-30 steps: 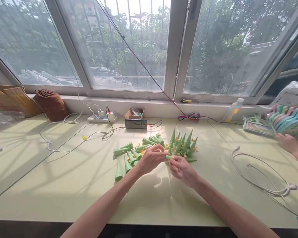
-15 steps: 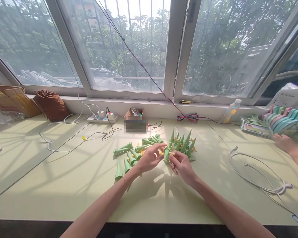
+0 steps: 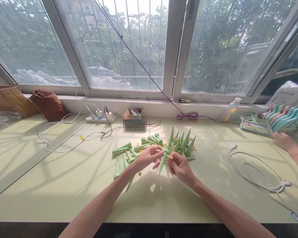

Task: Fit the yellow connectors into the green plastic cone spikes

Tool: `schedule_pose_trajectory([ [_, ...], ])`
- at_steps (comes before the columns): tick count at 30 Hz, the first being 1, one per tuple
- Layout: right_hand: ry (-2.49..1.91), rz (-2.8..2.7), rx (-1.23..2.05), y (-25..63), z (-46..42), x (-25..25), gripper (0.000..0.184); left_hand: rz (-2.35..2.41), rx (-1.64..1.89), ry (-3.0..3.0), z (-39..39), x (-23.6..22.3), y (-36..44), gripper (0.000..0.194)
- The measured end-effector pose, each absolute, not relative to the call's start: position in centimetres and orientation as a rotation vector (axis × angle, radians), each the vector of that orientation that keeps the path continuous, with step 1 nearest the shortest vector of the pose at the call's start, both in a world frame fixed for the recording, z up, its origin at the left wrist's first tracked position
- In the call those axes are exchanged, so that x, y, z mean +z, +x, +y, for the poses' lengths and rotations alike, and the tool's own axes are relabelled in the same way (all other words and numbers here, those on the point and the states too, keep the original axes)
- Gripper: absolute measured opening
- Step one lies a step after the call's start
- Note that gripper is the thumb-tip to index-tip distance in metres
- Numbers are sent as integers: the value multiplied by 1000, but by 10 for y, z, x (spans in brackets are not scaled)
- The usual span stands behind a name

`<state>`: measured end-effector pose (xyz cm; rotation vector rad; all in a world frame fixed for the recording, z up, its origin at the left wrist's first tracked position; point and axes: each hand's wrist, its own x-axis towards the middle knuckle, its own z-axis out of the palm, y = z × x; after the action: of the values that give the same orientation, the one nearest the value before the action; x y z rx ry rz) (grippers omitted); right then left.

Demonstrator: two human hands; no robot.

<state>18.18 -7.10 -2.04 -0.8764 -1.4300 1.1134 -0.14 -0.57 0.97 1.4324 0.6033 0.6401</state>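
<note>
My left hand is closed round the wide end of a green plastic watering spike, whose tip points down toward me. A small yellow valve peg sticks out from the spike's side near its collar, pinched in the fingers of my right hand. Whether the peg sits in the spike's hole I cannot tell. Just beyond my right hand, several green spikes with yellow pegs stand tip up. More green spikes lie around my left hand, with loose yellow pieces partly hidden behind it.
A small cardboard box and a power strip stand along the window wall. A white cable lies coiled at the right. Beyond it, another person's hand rests beside pastel hangers. A brown drawstring bag stands at the back left.
The spike in my hands has turned, so its tip now points down toward me. My left fingers have closed in on its wide end, and the yellow peg shows more plainly.
</note>
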Motion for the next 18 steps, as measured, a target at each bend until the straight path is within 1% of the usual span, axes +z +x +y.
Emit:
schedule_pose_trajectory([
  [7,-888,-1475,1163,183,-73,-19,31,564,635,1376,-6,11,-2,31],
  [12,-885,-1435,1228,182,-76,-17,35,533,652,1410,-7,11,-2,31],
  [18,-853,-1343,1350,181,-75,-18,37,577,686,1449,-7,10,-2,34],
])
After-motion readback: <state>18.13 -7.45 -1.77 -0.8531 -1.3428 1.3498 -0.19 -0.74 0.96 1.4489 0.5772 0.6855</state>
